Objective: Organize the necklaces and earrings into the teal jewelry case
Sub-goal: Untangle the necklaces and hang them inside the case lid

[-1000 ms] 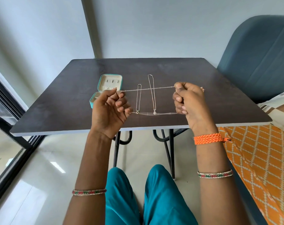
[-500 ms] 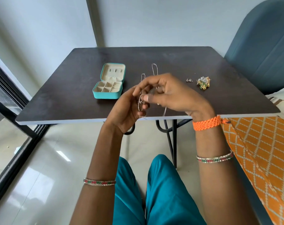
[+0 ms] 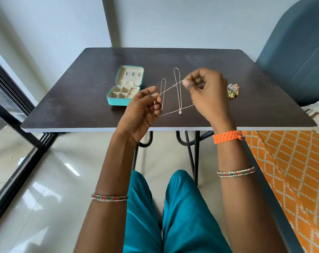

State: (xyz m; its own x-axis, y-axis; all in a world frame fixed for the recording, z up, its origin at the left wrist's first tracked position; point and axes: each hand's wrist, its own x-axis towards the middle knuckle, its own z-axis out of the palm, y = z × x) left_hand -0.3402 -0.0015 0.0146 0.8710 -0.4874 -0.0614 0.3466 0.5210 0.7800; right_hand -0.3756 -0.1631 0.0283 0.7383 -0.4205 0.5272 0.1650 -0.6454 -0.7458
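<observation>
A thin silver chain necklace [image 3: 170,88] is stretched in the air between my two hands above the table's front half. My left hand [image 3: 142,112] pinches one end, and my right hand [image 3: 206,92] pinches the other with thumb and forefinger. Two more necklaces lie flat on the dark table behind the stretched chain: a short one [image 3: 163,92] and a longer one with a small pendant [image 3: 178,92]. The teal jewelry case [image 3: 124,88] stands open at the left, its cream compartments showing nothing that I can make out. Gold and green earrings [image 3: 232,90] lie to the right of my right hand.
The dark table [image 3: 82,99] has a pale front edge and black metal legs. A teal chair [image 3: 297,52] stands at the right, with an orange patterned cloth [image 3: 292,170] below it. A black window frame runs along the left. My knees in teal trousers are under the table's front edge.
My hands came together half a second ago, gathering the chain, and have now drawn apart again, stretching it on a diagonal. The view has tilted, showing the earrings at the right.
</observation>
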